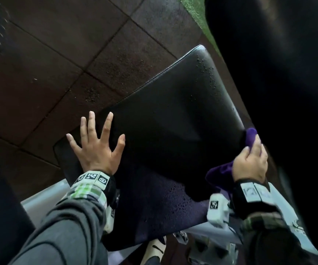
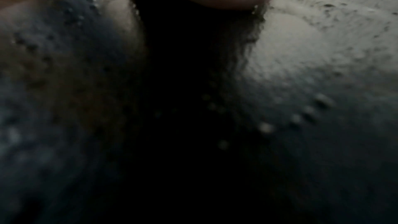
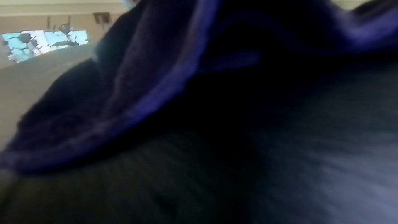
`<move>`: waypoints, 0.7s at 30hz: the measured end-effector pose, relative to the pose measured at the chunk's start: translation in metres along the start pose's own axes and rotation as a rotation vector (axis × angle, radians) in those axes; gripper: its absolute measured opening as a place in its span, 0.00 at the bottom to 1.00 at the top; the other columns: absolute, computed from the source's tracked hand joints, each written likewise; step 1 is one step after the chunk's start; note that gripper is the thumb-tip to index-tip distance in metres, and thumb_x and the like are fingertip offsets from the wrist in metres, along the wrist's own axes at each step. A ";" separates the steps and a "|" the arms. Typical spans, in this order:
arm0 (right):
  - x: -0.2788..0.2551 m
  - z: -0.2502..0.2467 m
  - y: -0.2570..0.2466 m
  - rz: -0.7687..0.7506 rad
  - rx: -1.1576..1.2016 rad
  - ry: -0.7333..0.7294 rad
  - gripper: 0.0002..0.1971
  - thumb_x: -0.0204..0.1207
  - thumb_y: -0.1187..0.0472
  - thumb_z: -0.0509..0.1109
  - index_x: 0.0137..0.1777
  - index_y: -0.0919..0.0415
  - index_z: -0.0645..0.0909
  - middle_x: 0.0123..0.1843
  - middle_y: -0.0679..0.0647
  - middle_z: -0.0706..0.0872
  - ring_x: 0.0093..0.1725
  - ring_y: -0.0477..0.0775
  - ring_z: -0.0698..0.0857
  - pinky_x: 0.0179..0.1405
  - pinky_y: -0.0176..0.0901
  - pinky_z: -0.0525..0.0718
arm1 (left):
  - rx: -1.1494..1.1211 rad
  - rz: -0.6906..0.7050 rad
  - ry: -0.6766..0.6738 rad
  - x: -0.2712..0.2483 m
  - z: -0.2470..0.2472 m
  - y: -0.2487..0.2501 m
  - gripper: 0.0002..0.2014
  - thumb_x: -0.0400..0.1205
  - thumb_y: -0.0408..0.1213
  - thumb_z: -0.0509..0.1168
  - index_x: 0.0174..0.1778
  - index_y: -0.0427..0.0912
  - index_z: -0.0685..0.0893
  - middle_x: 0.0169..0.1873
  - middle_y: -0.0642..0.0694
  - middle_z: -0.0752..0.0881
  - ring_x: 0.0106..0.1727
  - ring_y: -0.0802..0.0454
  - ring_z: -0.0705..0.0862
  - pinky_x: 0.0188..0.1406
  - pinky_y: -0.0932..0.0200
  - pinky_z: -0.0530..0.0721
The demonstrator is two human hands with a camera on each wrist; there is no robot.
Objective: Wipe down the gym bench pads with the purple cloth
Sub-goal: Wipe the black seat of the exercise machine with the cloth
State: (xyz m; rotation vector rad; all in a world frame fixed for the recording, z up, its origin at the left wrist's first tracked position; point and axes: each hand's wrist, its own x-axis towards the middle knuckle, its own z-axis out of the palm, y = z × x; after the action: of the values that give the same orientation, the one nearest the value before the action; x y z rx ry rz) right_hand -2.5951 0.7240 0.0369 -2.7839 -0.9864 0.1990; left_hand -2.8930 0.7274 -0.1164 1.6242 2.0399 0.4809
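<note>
Head view shows a black seat pad [image 1: 165, 119] lying across the picture, with a second, darker pad [image 1: 280, 77] rising at the right side. The left hand [image 1: 97, 148] lies flat on the near left corner of the seat pad, its fingers straight and spread wide, holding nothing. The right hand [image 1: 250, 161] is at the right edge of the seat pad, in the gap between the two pads. Its fingers are curled round the cloth [image 1: 221, 171], which is purple; one part of the cloth sticks out above the knuckles and another part hangs below the wrist. Small drops of liquid sit on the far right part of the seat pad and on its near part. Under the pads a grey frame [image 1: 39, 203] is visible, and around it a floor [image 1: 58, 54] of dark brown tiles.

Left wrist view is dark and blurred; it shows only wet pad surface close up. Right wrist view is filled by folds of the cloth [image 3: 163, 74].
</note>
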 end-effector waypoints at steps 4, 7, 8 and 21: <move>0.014 -0.013 -0.057 0.198 0.156 -0.191 0.22 0.86 0.59 0.47 0.73 0.69 0.70 0.74 0.65 0.72 0.73 0.63 0.69 0.61 0.36 0.59 | -0.006 0.006 0.018 -0.001 0.001 0.001 0.33 0.81 0.65 0.47 0.85 0.64 0.56 0.86 0.43 0.54 0.87 0.44 0.49 0.77 0.22 0.44; 0.002 -0.021 -0.126 0.105 0.167 -0.255 0.20 0.86 0.62 0.48 0.71 0.67 0.73 0.72 0.62 0.75 0.65 0.56 0.75 0.52 0.36 0.62 | -0.004 0.011 0.023 -0.001 0.000 0.001 0.33 0.81 0.65 0.48 0.84 0.63 0.57 0.86 0.43 0.55 0.87 0.44 0.50 0.77 0.22 0.45; 0.020 -0.001 -0.121 0.008 0.113 -0.191 0.20 0.86 0.60 0.49 0.74 0.63 0.70 0.74 0.61 0.73 0.65 0.55 0.75 0.55 0.36 0.61 | -0.005 0.009 0.021 -0.001 0.000 0.001 0.33 0.81 0.65 0.48 0.84 0.63 0.57 0.86 0.43 0.55 0.87 0.44 0.50 0.77 0.22 0.45; 0.009 0.007 -0.034 -0.244 -0.088 -0.081 0.24 0.84 0.57 0.54 0.80 0.53 0.59 0.80 0.61 0.64 0.77 0.63 0.64 0.74 0.46 0.59 | -0.015 -0.005 0.010 -0.001 -0.002 0.002 0.33 0.81 0.65 0.48 0.84 0.64 0.58 0.86 0.44 0.56 0.87 0.45 0.51 0.77 0.23 0.46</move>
State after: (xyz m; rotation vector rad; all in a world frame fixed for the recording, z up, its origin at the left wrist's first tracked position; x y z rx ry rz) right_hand -2.6101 0.7560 0.0372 -2.7177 -1.3745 0.2401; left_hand -2.8925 0.7267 -0.1139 1.6105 2.0419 0.5026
